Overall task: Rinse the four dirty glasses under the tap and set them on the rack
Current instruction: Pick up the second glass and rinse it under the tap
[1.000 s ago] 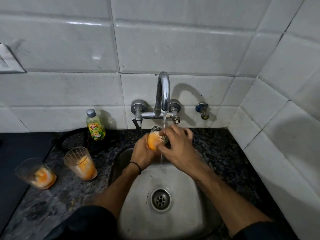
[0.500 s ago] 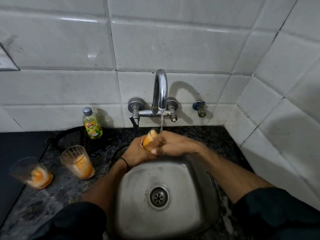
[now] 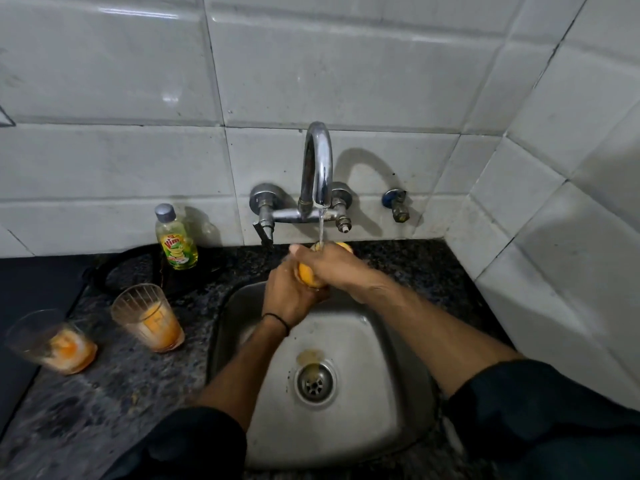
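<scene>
- Three glasses are in view. One, the held glass point(image 3: 307, 276), is orange inside and sits under the single tap point(image 3: 317, 161), above the far edge of the sink point(image 3: 367, 344). A thin water stream point(image 3: 321, 226) falls onto it.
- Two hands grip it: the left hand point(image 3: 289, 296) curls round it from below, and the right hand point(image 3: 334, 268) wraps over its top.
- Two stand on the worktop point(image 3: 114, 393) left of the sink: the middle glass point(image 3: 150, 320) and the left glass point(image 3: 52, 341), both smeared orange and not touching.
- One soap bottle point(image 3: 176, 242) stands upright by the far wall.
</scene>
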A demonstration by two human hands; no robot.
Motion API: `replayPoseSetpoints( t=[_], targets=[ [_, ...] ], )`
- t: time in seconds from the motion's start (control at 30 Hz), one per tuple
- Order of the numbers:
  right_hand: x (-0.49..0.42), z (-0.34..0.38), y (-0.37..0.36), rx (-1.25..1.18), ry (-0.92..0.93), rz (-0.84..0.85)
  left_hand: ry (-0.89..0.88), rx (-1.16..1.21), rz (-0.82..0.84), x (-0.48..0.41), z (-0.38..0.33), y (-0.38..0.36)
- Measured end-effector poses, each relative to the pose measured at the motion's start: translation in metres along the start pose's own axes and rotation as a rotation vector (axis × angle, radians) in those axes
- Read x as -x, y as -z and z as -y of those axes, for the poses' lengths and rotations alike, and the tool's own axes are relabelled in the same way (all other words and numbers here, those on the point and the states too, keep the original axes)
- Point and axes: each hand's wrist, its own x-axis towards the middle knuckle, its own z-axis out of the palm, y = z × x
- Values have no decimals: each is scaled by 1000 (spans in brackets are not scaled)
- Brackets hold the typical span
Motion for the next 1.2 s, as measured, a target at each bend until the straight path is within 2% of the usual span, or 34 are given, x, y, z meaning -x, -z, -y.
replayPoseSetpoints(
  t=[0.07,0.1,0.2,0.27,0.33,0.43,0.5,0.57,0.63,0.7,0.77,0.83,0.87,0.9,0.97,1.03,1.07,1.1,1.13,1.2],
  targets=[
    [-7,-1,-7,-32,-80,-65,10,14,-70,4,-2,-7],
    [-5,-2,-6,-29,-58,-39,4,60,-24,3,3,-3],
    [4,-21,2,117,127,138,-43,138,319,-11,20,28],
    [6,-31,2,229,222,225,-17,81,471,-19,24,48],
    [3,-32,-7,113,220,195,-28,12,413,-20,25,50],
    [-6,-16,-22,-257,-65,67,-67,-85,143,-5,17,29],
    [-13,-12,-21,-202,-96,18,-38,-3,73,2,17,16],
    [-12,-16,-10,-24,90,88,-5,92,167,0,24,18],
    [-7,-26,2,127,232,247,36,160,391,-10,30,32],
    [-2,-31,6,74,258,337,94,182,525,-14,29,41],
    [-3,-31,-3,-90,199,212,72,68,398,-12,23,35],
    [-4,-22,-15,-226,-36,53,38,-135,178,-4,23,19],
    [-6,-18,-18,-229,-138,11,41,-132,130,1,25,11],
    [-8,-17,-19,-181,-175,-3,49,-79,123,6,27,5],
    [-10,-21,-14,-35,-37,71,92,28,193,8,29,9],
    [-5,-28,-4,85,175,233,140,112,400,1,33,23],
    [-3,-32,-3,70,211,312,173,133,496,-1,33,30],
    [-2,-38,-5,-3,206,354,190,132,530,-2,32,36],
    [0,-39,-10,-122,152,337,178,82,489,-3,32,37],
    [-4,-37,-25,-353,-92,167,106,-202,326,-1,27,32]
  ],
)
